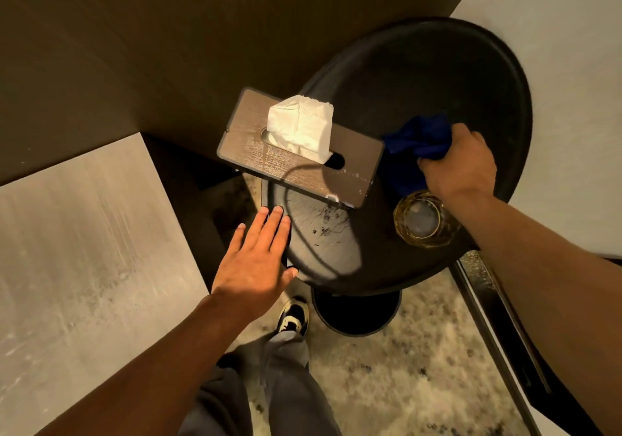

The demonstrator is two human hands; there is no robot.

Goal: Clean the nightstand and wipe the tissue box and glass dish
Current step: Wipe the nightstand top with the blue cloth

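Observation:
A round black nightstand (pixel 420 75) fills the upper right of the head view. On its left side lies a flat wood-grain tissue box (pixel 245 146) with a white tissue sticking up from its slot. A small amber glass dish (pixel 422 220) stands near the front right rim. My right hand (pixel 461 162) is closed around a bunched blue cloth (pixel 417 139), pressed on the tabletop just behind the dish and right of the box. My left hand (pixel 255 253) lies flat with fingers spread on the table's front left rim. Dusty specks and smears mark the top near the box.
A dark wood panel wall stands behind the table. A pale bed surface (pixel 84 267) lies to the left, and a white surface with a dark frame runs along the right. My leg and shoe (pixel 294 316) stand on speckled carpet beside the table's round base (pixel 356 314).

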